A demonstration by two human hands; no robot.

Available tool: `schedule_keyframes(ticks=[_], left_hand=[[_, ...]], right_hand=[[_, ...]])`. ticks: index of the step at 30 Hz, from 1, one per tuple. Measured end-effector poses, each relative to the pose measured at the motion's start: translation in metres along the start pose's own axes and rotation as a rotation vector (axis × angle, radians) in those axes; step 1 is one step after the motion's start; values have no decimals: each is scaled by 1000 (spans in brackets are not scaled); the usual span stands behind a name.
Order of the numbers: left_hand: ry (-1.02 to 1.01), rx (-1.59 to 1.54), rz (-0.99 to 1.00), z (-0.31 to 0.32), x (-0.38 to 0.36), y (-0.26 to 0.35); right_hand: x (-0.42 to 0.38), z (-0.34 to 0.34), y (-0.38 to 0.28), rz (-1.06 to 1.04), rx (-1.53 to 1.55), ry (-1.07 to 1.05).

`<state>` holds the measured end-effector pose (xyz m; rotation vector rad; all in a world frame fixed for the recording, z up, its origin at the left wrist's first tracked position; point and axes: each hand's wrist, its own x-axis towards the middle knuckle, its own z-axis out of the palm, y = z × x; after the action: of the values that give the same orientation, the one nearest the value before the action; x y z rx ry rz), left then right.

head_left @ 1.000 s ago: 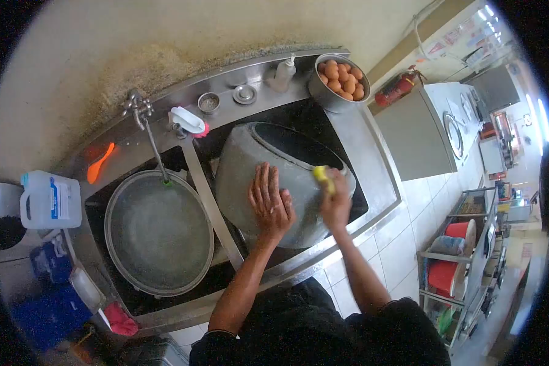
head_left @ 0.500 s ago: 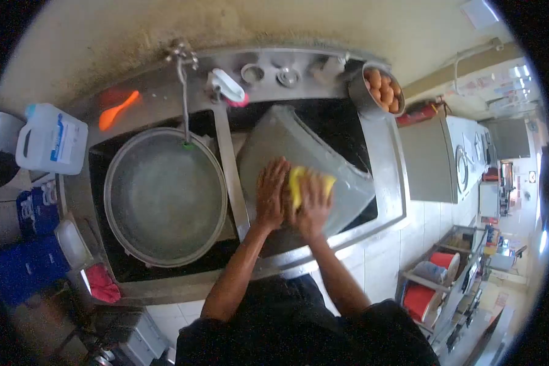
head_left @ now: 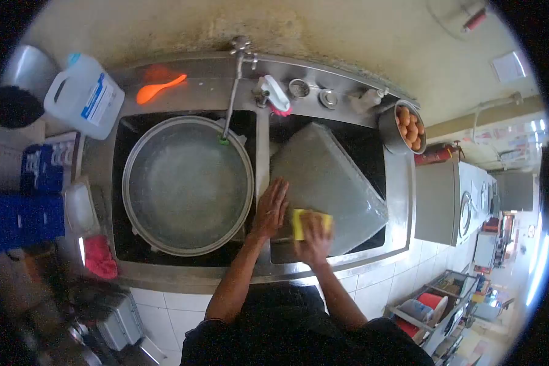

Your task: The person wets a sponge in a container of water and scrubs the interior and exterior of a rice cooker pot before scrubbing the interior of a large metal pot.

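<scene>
In the right basin a large grey metal vessel, seemingly a pot, lies on its side with its rim toward the far right. My left hand rests on its near left part, fingers stretched out and holding nothing. A yellow sponge is under my right hand, whose fingers press it against the vessel's surface. A wide round pot, apparently holding water, fills much of the left basin. Above its edge hangs the green-tipped spout of the tap.
Along the sink's back ledge lie an orange spoon, a white-and-pink brush and small metal cups. A pot of eggs stands at the right corner. At left are a plastic jug, blue crates and a red cloth.
My right hand and the sponge have moved nearer the sink's front edge. My left hand stays on the vessel, slightly lower. The camera view has turned and shifted.
</scene>
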<state>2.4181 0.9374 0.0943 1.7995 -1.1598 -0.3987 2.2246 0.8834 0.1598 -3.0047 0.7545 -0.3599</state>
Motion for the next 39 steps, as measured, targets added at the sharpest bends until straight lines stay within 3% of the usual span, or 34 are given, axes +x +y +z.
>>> schedule_keyframes(ticks=[2, 4, 5, 7, 9, 11, 13, 14, 15, 16, 17, 19, 21, 22, 24, 25, 27, 29, 31, 33, 34, 35, 36, 37, 38, 39], left_hand=[[-29, 8, 41, -3, -8, -2], [-38, 28, 50, -10, -10, 9], [-52, 52, 71, -13, -8, 15], [-143, 95, 139, -21, -11, 15], [-212, 156, 217, -24, -2, 12], [-199, 189, 189, -16, -5, 5], [-172, 171, 189, -12, -2, 4], [-152, 148, 189, -9, -5, 6], [-170, 142, 192, -8, -6, 7], [-174, 175, 182, -9, -6, 8], [-174, 211, 178, -9, -4, 10], [-171, 161, 211, -8, -1, 12], [-140, 152, 205, -1, -5, 5], [-215, 181, 167, -9, -2, 13], [-192, 189, 197, -7, 6, 12], [-172, 181, 201, -4, -3, 13], [-192, 185, 189, -5, -4, 19], [-201, 201, 199, -7, 0, 19], [-209, 231, 166, -1, -3, 16], [-216, 225, 188, -1, -6, 16], [-209, 218, 188, -2, -2, 14], [-195, 222, 179, -4, 2, 14], [-194, 228, 172, -6, 0, 19], [-191, 233, 166, -5, -3, 22], [-187, 234, 147, -2, -3, 23], [-138, 216, 180, 0, 1, 21]], right_hand=[[10, -5, 58, 106, 132, 220], [77, -64, 66, 316, -53, 410], [74, -60, 68, 316, -61, 411], [64, -32, 58, 391, -135, 139], [5, -1, 24, 52, -87, 84], [-54, 12, 16, -84, -42, 25], [-84, 31, 62, 687, 874, 70], [-51, -9, 81, 338, 215, 384], [-14, -41, 94, 507, 59, 507], [9, -45, 109, 780, 354, 613], [6, -39, 110, 797, 346, 620], [4, -14, 85, 495, 87, 538], [-37, -4, 21, 236, -45, 123], [-51, 4, 19, 261, -46, 139], [-78, 24, 37, 673, 1095, 579], [-87, 12, 72, 594, 128, 487], [-33, -18, 117, 1021, 481, 720], [-24, -12, 117, 917, 318, 692], [-28, 5, 55, 525, 189, 692], [-91, 43, 18, 280, -25, 181], [-99, 44, 37, 256, 122, 446], [-67, -8, 49, 509, 333, 406], [-76, 14, 77, 752, 422, 683], [-26, -31, 91, 924, 627, 785], [-9, -32, 120, 867, 274, 756], [13, -40, 120, 777, 304, 655]])
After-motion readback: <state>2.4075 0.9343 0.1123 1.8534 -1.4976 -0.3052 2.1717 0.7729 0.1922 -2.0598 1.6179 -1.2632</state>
